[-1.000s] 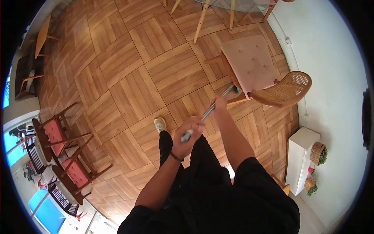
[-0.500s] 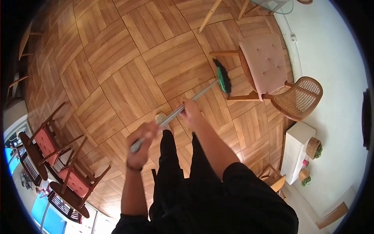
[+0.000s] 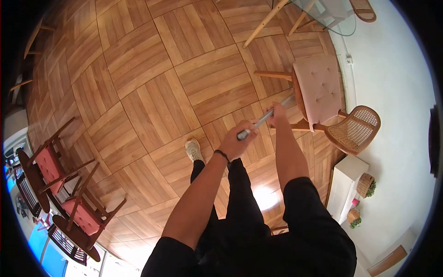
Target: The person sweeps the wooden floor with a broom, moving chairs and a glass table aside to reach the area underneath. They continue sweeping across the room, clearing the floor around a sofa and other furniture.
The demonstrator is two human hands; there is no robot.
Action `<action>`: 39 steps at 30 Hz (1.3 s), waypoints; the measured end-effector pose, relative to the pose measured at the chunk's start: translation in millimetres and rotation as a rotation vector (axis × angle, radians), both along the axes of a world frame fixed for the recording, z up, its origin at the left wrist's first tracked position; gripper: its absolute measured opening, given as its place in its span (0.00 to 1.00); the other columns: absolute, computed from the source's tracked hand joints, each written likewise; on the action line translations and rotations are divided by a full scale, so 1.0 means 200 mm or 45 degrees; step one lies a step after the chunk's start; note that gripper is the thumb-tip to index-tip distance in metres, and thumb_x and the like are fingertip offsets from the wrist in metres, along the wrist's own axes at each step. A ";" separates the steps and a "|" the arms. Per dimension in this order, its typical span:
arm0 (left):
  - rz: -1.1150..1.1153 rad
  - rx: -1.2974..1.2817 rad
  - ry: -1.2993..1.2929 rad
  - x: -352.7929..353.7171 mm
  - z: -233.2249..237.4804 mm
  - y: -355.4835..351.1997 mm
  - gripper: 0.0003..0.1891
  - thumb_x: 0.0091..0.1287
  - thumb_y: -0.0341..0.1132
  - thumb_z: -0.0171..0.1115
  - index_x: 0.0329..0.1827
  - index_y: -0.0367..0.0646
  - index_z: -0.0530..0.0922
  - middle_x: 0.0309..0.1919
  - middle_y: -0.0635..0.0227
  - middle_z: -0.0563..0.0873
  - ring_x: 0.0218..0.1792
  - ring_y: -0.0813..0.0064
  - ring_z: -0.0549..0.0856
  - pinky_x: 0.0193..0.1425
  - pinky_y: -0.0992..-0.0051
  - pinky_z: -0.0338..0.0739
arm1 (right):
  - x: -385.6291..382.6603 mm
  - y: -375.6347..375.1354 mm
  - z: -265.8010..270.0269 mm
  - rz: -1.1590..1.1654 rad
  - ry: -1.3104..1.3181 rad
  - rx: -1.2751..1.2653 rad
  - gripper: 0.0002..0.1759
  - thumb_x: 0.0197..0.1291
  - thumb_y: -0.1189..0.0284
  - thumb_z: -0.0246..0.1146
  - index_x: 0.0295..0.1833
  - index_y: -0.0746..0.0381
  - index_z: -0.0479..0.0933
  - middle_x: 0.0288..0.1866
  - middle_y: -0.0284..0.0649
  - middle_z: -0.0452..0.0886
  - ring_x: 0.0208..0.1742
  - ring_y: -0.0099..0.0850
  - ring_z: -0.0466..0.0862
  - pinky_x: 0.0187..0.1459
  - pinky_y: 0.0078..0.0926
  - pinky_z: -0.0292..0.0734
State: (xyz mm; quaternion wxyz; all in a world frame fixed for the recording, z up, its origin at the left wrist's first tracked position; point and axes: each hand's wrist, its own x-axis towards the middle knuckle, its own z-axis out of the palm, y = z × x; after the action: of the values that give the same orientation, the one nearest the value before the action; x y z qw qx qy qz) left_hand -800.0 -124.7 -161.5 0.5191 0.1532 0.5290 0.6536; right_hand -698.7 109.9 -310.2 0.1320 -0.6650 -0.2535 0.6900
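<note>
Both my hands hold the grey handle of a broom (image 3: pixel 263 119). My left hand (image 3: pixel 236 142) is closed around it near its rounded top end. Further along, my right hand (image 3: pixel 278 116) is wrapped around the shaft. From there the shaft slants away under a chair with a pink tufted seat (image 3: pixel 318 90) and a woven cane back. The broom's head is hidden beneath that seat. My right hand is close to the chair's front leg on the near side.
A glass-topped table (image 3: pixel 344 27) with wooden legs stands at the upper right. A white cabinet (image 3: pixel 344 184) with potted plants (image 3: pixel 367 185) lines the right wall. Red-seated chairs (image 3: pixel 83 214) stand at left. My shoe (image 3: pixel 194 150) is on the wood-patterned floor (image 3: pixel 152 120).
Both hands and the broom have moved right, toward the chair. The green and black broom head, visible before in front of the seat, has gone underneath it.
</note>
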 end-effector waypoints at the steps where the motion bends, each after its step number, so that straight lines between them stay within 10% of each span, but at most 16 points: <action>1: 0.049 0.025 0.057 0.01 -0.01 -0.05 0.04 0.67 0.27 0.55 0.42 0.41 0.75 0.51 0.65 0.79 0.46 0.78 0.77 0.47 0.78 0.73 | 0.01 -0.05 -0.07 0.108 -0.066 -0.021 0.07 0.60 0.70 0.54 0.34 0.61 0.68 0.20 0.36 0.68 0.22 0.31 0.72 0.30 0.35 0.77; 2: 0.099 0.054 0.114 0.00 -0.01 -0.11 0.04 0.68 0.27 0.54 0.42 0.40 0.75 0.51 0.65 0.79 0.47 0.78 0.78 0.47 0.79 0.73 | 0.02 -0.09 -0.11 0.218 -0.132 -0.038 0.07 0.60 0.70 0.54 0.35 0.62 0.69 0.20 0.36 0.69 0.22 0.32 0.73 0.30 0.36 0.77; 4: 0.155 0.001 0.166 -0.02 0.04 -0.28 0.03 0.68 0.27 0.53 0.41 0.40 0.75 0.50 0.63 0.80 0.49 0.76 0.78 0.49 0.78 0.72 | 0.06 -0.25 -0.01 2.197 -0.220 1.060 0.08 0.56 0.69 0.60 0.34 0.63 0.71 0.20 0.37 0.72 0.25 0.33 0.76 0.31 0.35 0.77; 7: 0.162 -0.179 0.236 -0.15 0.35 -0.59 0.06 0.69 0.28 0.51 0.37 0.39 0.77 0.44 0.62 0.81 0.54 0.68 0.77 0.57 0.69 0.70 | -0.05 -0.71 0.05 1.938 0.056 1.045 0.14 0.43 0.65 0.71 0.31 0.60 0.76 0.25 0.43 0.78 0.28 0.42 0.79 0.33 0.33 0.75; 8: 0.220 -0.126 0.275 -0.18 0.43 -0.70 0.05 0.67 0.26 0.52 0.36 0.38 0.77 0.41 0.62 0.81 0.50 0.66 0.78 0.59 0.67 0.68 | -0.15 -0.84 0.26 2.005 0.143 1.398 0.07 0.51 0.72 0.66 0.31 0.60 0.74 0.24 0.34 0.74 0.27 0.29 0.77 0.32 0.28 0.76; 11: 0.314 -0.028 0.470 -0.30 0.76 -0.91 0.07 0.66 0.30 0.55 0.30 0.38 0.75 0.31 0.64 0.78 0.41 0.62 0.79 0.60 0.58 0.65 | -0.35 -1.29 0.23 0.744 0.543 0.019 0.06 0.58 0.73 0.60 0.32 0.61 0.70 0.26 0.36 0.70 0.28 0.33 0.76 0.33 0.32 0.77; 12: 0.318 0.011 0.489 -0.35 0.88 -0.95 0.09 0.66 0.33 0.56 0.28 0.39 0.74 0.29 0.65 0.77 0.40 0.63 0.79 0.60 0.57 0.66 | -0.50 -1.33 0.60 0.291 0.419 -0.590 0.07 0.60 0.72 0.59 0.32 0.61 0.69 0.26 0.37 0.69 0.28 0.33 0.76 0.34 0.33 0.77; 20: 0.420 0.328 0.509 -0.28 1.46 -1.18 0.15 0.63 0.43 0.60 0.23 0.44 0.71 0.24 0.67 0.76 0.34 0.65 0.79 0.54 0.56 0.68 | -0.22 -1.54 1.49 0.012 0.291 -0.496 0.08 0.60 0.70 0.59 0.39 0.62 0.69 0.34 0.39 0.70 0.37 0.33 0.75 0.39 0.38 0.77; 24: 0.133 0.295 0.166 0.13 1.36 -1.05 0.05 0.60 0.31 0.63 0.33 0.40 0.76 0.37 0.60 0.79 0.43 0.68 0.77 0.48 0.70 0.71 | 0.39 -1.44 1.37 -0.232 0.001 -0.403 0.11 0.58 0.68 0.59 0.42 0.62 0.68 0.40 0.40 0.69 0.40 0.34 0.73 0.42 0.44 0.76; 33: -0.460 -0.196 0.094 0.48 1.26 -0.93 0.25 0.66 0.36 0.59 0.60 0.37 0.59 0.49 0.58 0.76 0.49 0.74 0.76 0.54 0.75 0.71 | 1.21 -1.30 0.86 -0.561 0.103 -0.723 0.02 0.56 0.76 0.54 0.35 0.62 0.70 0.24 0.35 0.70 0.20 0.31 0.71 0.22 0.29 0.70; 39: 0.406 -0.683 0.182 0.16 0.86 -1.56 0.14 0.67 0.32 0.51 0.55 0.40 0.68 0.37 0.66 0.81 0.43 0.74 0.79 0.53 0.75 0.71 | 0.42 -1.17 0.84 -0.431 0.007 -0.911 0.08 0.58 0.73 0.54 0.27 0.61 0.68 0.19 0.38 0.69 0.18 0.28 0.71 0.19 0.23 0.70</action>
State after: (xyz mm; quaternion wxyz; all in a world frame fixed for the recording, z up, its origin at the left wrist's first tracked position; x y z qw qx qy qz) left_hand -767.7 -437.0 10.7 0.3935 -0.0285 0.7349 0.5517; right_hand -615.5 -124.3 -142.9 0.0045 -0.6996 0.1166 0.7050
